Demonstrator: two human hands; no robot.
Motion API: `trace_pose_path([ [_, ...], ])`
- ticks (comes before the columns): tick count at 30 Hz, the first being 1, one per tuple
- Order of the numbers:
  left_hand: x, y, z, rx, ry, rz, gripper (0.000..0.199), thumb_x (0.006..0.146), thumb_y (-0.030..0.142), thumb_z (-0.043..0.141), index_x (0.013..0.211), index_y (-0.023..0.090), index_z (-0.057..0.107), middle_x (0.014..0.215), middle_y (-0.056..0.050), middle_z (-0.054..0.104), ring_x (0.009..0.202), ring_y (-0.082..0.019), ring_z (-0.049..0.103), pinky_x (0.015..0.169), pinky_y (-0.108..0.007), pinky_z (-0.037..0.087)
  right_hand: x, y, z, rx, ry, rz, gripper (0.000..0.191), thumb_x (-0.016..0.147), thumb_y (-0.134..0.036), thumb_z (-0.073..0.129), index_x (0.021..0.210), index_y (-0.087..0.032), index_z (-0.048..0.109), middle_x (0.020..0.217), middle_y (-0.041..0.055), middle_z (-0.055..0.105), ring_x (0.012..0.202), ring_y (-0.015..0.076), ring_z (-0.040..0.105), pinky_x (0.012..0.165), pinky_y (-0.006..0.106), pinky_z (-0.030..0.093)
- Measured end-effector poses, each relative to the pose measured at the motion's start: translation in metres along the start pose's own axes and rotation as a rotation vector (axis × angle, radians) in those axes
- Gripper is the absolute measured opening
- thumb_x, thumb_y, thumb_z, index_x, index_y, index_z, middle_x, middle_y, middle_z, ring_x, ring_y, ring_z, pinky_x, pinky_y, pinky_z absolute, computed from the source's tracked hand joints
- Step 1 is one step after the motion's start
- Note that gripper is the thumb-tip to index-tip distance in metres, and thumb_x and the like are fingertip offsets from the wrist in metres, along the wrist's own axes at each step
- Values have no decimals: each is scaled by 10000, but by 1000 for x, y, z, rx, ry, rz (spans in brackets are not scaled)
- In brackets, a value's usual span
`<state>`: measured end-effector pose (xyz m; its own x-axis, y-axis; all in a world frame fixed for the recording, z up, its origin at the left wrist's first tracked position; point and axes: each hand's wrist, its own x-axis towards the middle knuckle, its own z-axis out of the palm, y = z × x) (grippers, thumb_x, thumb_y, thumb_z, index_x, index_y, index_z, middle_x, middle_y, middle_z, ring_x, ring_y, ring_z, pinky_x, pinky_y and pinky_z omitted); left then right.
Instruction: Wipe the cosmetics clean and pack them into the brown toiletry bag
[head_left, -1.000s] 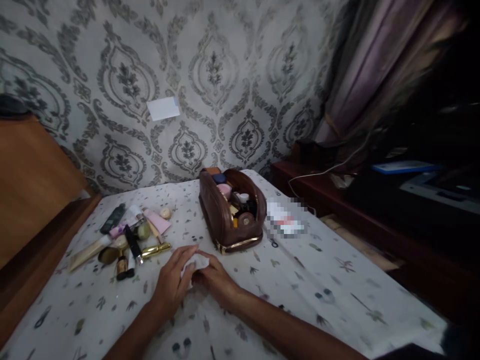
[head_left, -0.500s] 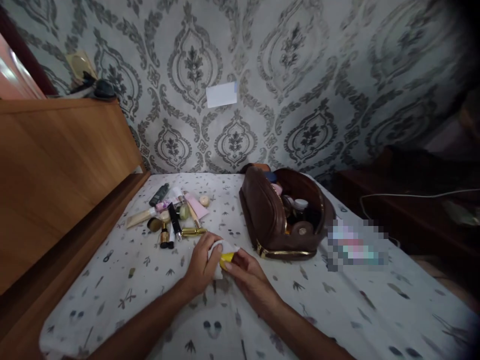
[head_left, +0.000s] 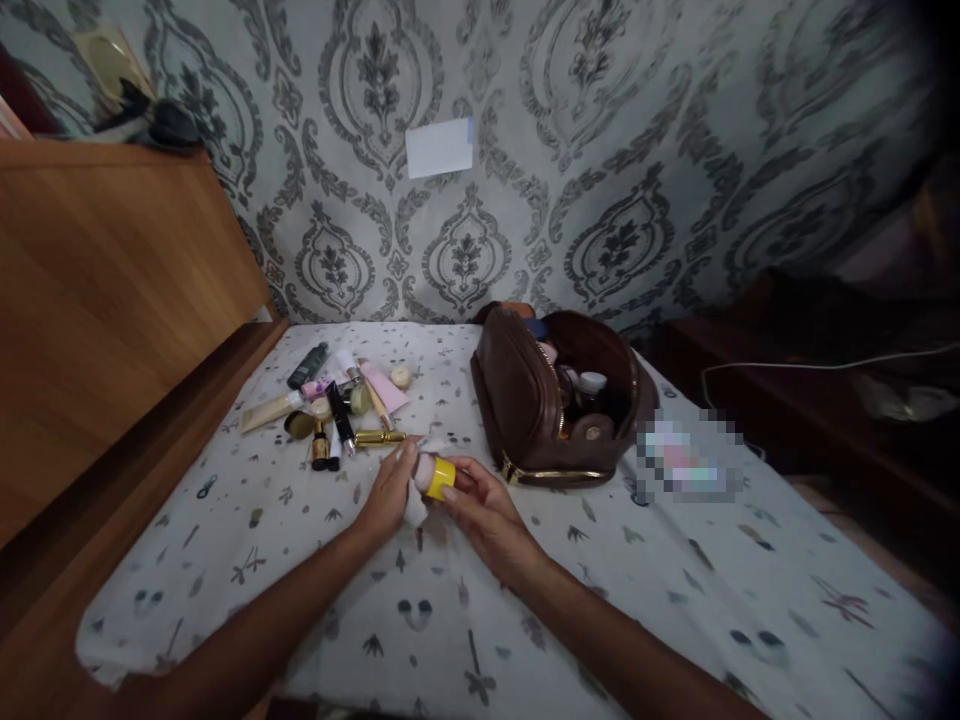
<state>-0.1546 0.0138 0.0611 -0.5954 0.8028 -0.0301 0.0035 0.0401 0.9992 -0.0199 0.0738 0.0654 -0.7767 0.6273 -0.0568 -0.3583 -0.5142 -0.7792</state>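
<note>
Between my fingers is a small jar (head_left: pixel 441 479), yellow with a pale end facing left. My right hand (head_left: pixel 487 508) grips its yellow side with thumb and fingertips. A crumpled white wipe (head_left: pixel 415 508) is closed in my left hand (head_left: pixel 385 496), pressed near the pale end of the jar. Just beyond my left fingertips lies a gold tube (head_left: pixel 379 438). It is at the edge of a group of cosmetics, with a black tube (head_left: pixel 340 415), a pink tube (head_left: pixel 386 388), a dark green bottle (head_left: pixel 307 367) and a small gold-and-black bottle (head_left: pixel 320 445).
A brown toiletry bag (head_left: pixel 510 400) stands unzipped to the right, with jars and other items inside. Beside it is a blurred-out item (head_left: pixel 686 455). A wooden cabinet (head_left: pixel 112 300) borders the left side, and the patterned wall (head_left: pixel 465 250) rises behind the patterned sheet (head_left: pixel 450 640).
The jar has come out from the wipe, showing its pale end, and my left hand has shifted slightly left of it. The whole view has tilted down a little.
</note>
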Motion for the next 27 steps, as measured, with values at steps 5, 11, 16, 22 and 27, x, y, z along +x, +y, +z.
trace_pose_path([
  [5,-7,6,-3,141,-137,179,522,846,560,561,1200,177,577,1159,-71,652,1117,-243,562,998,-344,423,2,3,-6,-72,82,-75,417,616,-359,860,966,-242,665,1011,31,695,941,193,630,851,333,512],
  [11,-9,12,-3,279,-239,243,312,896,479,520,938,172,556,827,-9,602,820,-183,553,817,-300,462,4,3,-14,-270,124,-159,466,640,-376,846,1042,-249,650,1045,40,691,958,202,629,894,378,510],
  [16,-6,14,-5,249,-299,215,350,886,496,530,923,154,595,851,-35,622,825,-195,564,792,-299,458,2,0,-14,-381,117,-235,416,666,-331,831,1030,-263,640,1022,31,680,953,193,630,880,353,525],
  [22,-2,8,-7,115,-378,147,419,850,543,575,937,146,679,866,-49,676,781,-184,587,755,-285,476,1,2,-15,-460,141,-341,395,684,-317,814,1039,-267,650,1074,46,641,998,207,604,884,360,530],
  [27,-1,4,-7,105,-338,31,478,788,612,610,766,138,668,592,11,585,517,-111,491,491,-212,394,2,4,-18,-491,159,-402,374,692,-298,809,1029,-273,650,1081,37,608,1025,203,580,888,351,520],
])
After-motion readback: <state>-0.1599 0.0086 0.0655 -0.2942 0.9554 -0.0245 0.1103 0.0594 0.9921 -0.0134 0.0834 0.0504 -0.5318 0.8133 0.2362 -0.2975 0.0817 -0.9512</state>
